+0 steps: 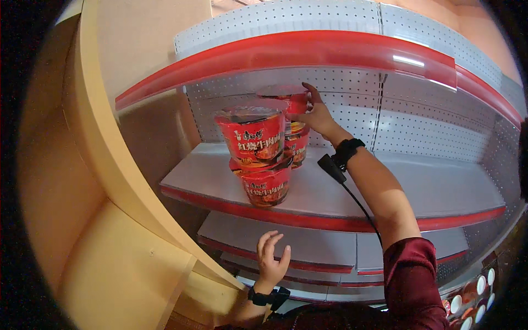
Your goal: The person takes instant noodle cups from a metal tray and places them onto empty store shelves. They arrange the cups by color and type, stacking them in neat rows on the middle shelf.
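Observation:
Two red instant noodle bowls stand stacked near the front edge of a grey metal shelf (330, 189): an upper front bowl (252, 138) on a lower front bowl (267, 185). Behind them and slightly right is a second stack, partly hidden, with a rear upper bowl (295, 103) over a rear lower bowl (299, 148). My right hand (317, 117) grips the right side of the rear upper bowl, one finger up at its rim. Lower down, my left hand (272, 260) hangs in front of the lower shelves, fingers apart and holding nothing.
A red-edged shelf (288, 49) juts out above the bowls. Perforated panels (346, 107) form the back. Lower shelves (284, 239) lie beneath. A yellowish board (136, 206) stands at left. A black cable (363, 206) hangs from my right wristband. White-lidded containers (480, 284) are at lower right.

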### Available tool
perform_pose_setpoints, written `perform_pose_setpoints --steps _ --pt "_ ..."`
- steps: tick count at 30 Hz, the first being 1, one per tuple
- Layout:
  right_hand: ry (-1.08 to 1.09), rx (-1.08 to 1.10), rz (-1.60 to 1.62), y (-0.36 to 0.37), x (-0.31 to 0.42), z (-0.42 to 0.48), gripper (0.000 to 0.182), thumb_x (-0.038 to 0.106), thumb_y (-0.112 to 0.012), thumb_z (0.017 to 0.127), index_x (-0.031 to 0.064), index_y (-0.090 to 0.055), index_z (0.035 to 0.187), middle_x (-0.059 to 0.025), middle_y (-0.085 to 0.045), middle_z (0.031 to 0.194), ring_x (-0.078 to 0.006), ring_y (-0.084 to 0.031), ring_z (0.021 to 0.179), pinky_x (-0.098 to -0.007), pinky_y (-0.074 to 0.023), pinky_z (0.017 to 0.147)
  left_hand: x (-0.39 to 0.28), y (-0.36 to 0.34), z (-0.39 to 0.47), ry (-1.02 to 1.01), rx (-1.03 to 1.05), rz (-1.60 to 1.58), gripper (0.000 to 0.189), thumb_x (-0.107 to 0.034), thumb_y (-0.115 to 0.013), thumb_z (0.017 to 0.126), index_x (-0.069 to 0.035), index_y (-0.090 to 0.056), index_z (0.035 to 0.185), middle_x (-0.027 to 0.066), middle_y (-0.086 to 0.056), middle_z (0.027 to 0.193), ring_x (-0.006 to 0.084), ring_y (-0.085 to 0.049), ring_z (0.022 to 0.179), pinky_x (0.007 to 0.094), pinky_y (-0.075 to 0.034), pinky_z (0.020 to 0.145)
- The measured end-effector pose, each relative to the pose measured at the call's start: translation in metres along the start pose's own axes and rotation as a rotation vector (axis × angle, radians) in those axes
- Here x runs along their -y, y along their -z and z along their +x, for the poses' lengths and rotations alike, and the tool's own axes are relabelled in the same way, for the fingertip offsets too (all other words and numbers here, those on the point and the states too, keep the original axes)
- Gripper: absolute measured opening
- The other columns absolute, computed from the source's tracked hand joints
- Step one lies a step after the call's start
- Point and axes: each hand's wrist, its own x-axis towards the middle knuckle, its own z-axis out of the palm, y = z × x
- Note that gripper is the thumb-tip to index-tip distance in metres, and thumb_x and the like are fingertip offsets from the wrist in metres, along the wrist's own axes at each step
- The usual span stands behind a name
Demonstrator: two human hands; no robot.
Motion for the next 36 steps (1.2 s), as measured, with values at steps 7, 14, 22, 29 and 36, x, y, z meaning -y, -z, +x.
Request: perform_pose_setpoints --steps 7,14,22,29,36 --pt "0.029 -0.028 -0.023 0.007 -0.001 -0.009 0.105 0.02 -0.079 0.067 0.0101 -0.009 0.144 -0.0207 -0.044 0.129 -0.0278 -0.048 0.115 -0.039 -0.0412 0.095 -0.006 -0.005 -0.002 -0.013 0.027 -0.002 0.032 -0.007 -0.065 0.076 -0.003 -0.056 0.107 0.0139 -0.05 0.113 0.0307 -0.048 0.108 0.0401 -0.04 0.093" --pt "-0.01 0.133 -0.227 0.093 0.081 -0.084 0.063 0.023 -0.073 0.074 0.0052 -0.045 0.128 -0.0143 -0.05 0.127 -0.0278 -0.048 0.116 -0.0408 -0.0397 0.096 -0.023 -0.028 -0.015 -0.035 0.153 -0.142 0.019 -0.006 -0.063 0.078 -0.002 -0.06 0.096 0.0138 -0.061 0.096 0.0307 -0.059 0.091 0.0381 -0.047 0.079" --pt "0.068 -0.171 -0.516 0.174 0.159 -0.354 0.018 0.007 -0.069 0.075 0.0046 -0.064 0.092 -0.0094 -0.065 0.087 -0.0227 -0.063 0.079 -0.0317 -0.0488 0.071 -0.082 -0.076 -0.044 -0.1 0.459 -0.25 0.005 -0.003 -0.062 0.077 -0.001 -0.064 0.082 0.0129 -0.064 0.081 0.0267 -0.062 0.075 0.0334 -0.048 0.068" --pt "-0.742 -0.296 -0.979 0.189 0.162 -0.627 0.021 0.012 -0.063 0.073 0.0091 -0.061 0.095 -0.0125 -0.062 0.083 -0.0334 -0.059 0.08 -0.0431 -0.0467 0.07 -0.113 -0.124 -0.084 -0.07 0.708 -0.358 0.006 -0.002 -0.059 0.08 0.0 -0.063 0.084 0.0107 -0.064 0.077 0.0222 -0.062 0.072 0.0309 -0.047 0.067" --pt "-1.347 -0.708 -1.243 0.24 0.187 -0.855 0.041 0.027 -0.065 0.078 -0.0029 -0.056 0.105 -0.0204 -0.062 0.098 -0.032 -0.062 0.085 -0.0392 -0.0491 0.076 -0.183 -0.148 -0.124 -0.169 0.804 -0.365 0.007 -0.003 -0.06 0.08 0.0 -0.063 0.085 0.0098 -0.064 0.078 0.0219 -0.062 0.07 0.0312 -0.047 0.067"
